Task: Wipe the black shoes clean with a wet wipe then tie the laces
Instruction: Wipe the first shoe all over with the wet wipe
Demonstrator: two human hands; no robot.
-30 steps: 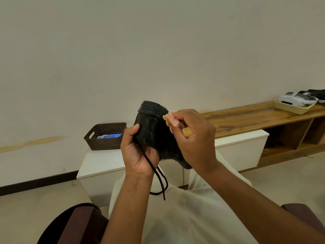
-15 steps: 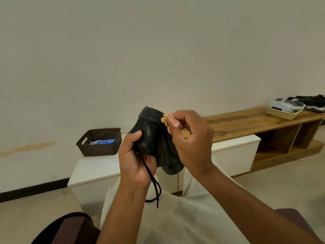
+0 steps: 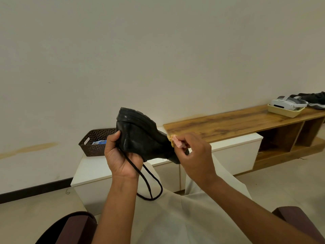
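Observation:
My left hand (image 3: 121,155) grips a black shoe (image 3: 140,138) by its heel end and holds it up above my lap, sole turned up and away. A loose black lace (image 3: 149,184) hangs from under that hand in a loop. My right hand (image 3: 195,155) pinches a small folded pink and yellow wipe (image 3: 175,143) and presses it against the shoe's side near the toe. The toe tip is hidden behind my right hand.
A low white cabinet (image 3: 91,171) stands in front of me with a brown perforated basket (image 3: 93,143) holding a blue pack. A wooden bench (image 3: 237,122) runs to the right, bearing a yellow tray (image 3: 284,111) with a white headset and dark shoes (image 3: 314,100). Chair arms flank my lap.
My right hand has slid the wipe from the shoe's heel down along its side toward the toe. The shoe has tilted so that its toe points more to the right.

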